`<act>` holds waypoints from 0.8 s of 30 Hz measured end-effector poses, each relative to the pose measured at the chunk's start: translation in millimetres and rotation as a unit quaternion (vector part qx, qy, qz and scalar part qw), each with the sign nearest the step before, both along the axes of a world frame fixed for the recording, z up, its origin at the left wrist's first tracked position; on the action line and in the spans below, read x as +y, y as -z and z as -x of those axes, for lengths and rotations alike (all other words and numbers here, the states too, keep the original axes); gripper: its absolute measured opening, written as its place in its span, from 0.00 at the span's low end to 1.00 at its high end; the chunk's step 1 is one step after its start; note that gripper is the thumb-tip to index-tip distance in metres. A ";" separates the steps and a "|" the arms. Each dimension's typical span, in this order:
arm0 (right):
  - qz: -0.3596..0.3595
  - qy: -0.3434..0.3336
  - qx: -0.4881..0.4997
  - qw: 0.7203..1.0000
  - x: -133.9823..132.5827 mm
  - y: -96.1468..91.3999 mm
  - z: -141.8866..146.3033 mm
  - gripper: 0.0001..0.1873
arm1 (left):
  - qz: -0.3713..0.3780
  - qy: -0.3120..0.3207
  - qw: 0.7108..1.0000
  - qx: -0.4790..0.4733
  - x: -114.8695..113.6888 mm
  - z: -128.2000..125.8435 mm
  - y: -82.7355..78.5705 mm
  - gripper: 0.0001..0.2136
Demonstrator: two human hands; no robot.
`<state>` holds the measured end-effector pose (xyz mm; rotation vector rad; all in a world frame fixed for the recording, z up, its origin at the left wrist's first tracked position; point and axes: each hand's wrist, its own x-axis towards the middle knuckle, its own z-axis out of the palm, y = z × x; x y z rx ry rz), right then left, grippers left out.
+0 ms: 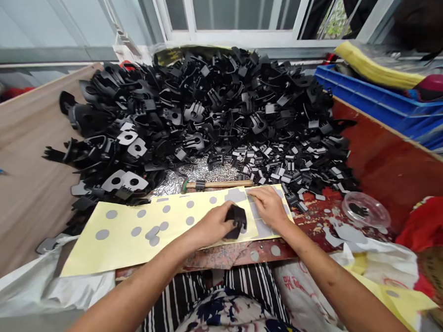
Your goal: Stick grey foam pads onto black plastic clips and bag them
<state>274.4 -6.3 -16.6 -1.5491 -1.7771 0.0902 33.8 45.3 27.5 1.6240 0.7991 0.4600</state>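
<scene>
**Status: one piece in hand, bulk of heap apparently not yet handled**

Left fingers (pixel 224 223) curled shut round one black part (pixel 237 219), held just over the right end of the yellow sheet (pixel 99 251). Right fingers (pixel 258 197) bent down onto the grey squares (pixel 264 227) beside that part; cannot tell whether pinching one or only pressing.

Outward:
- Sheet mostly bare backing, only scattered grey dots (pixel 102 234) left. Judged largely used up.
- Loose grey offcuts (pixel 344 231) on the table (pixel 313 215) to the right, near a clear dish (pixel 365 209).
- Hammer (pixel 222 184) flat just beyond the sheet, apart from both hands.
- Heap of black parts (pixel 203 97) behind, plus small clips (pixel 299 167) to the right. A few grey-faced pieces (pixel 133 181) at the left edge; cannot tell if padded.

Judgement: early days, one part against a full heap.
</scene>
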 end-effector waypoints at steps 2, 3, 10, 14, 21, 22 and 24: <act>0.005 -0.025 -0.031 0.999 10.9 4.0 4.6 0.14 | -0.094 0.056 0.992 0.062 1.3 -12.4 4.0 0.20; 0.006 -0.030 -0.049 0.998 14.5 5.3 7.9 0.14 | -0.132 0.071 0.985 0.090 2.8 -18.1 7.0 0.22; 0.101 -0.020 0.094 0.990 21.9 6.0 14.7 0.10 | -0.174 0.183 0.935 0.249 17.5 -35.2 9.9 0.32; 0.211 -0.039 0.254 0.943 22.9 -17.7 20.5 0.09 | -0.170 0.204 0.922 0.283 16.3 -39.0 1.8 0.29; 0.245 -0.244 0.524 0.779 5.7 -113.8 61.6 0.18 | -0.088 0.167 0.957 0.219 9.8 -34.8 6.8 0.10; 0.186 -0.227 0.500 0.815 2.8 -117.9 63.9 0.17 | -0.062 0.156 0.965 0.200 9.2 -30.0 7.6 0.12; 0.064 -0.139 0.432 0.889 -2.9 -113.3 61.9 0.15 | 0.035 0.091 0.990 0.106 8.2 -16.7 7.4 0.18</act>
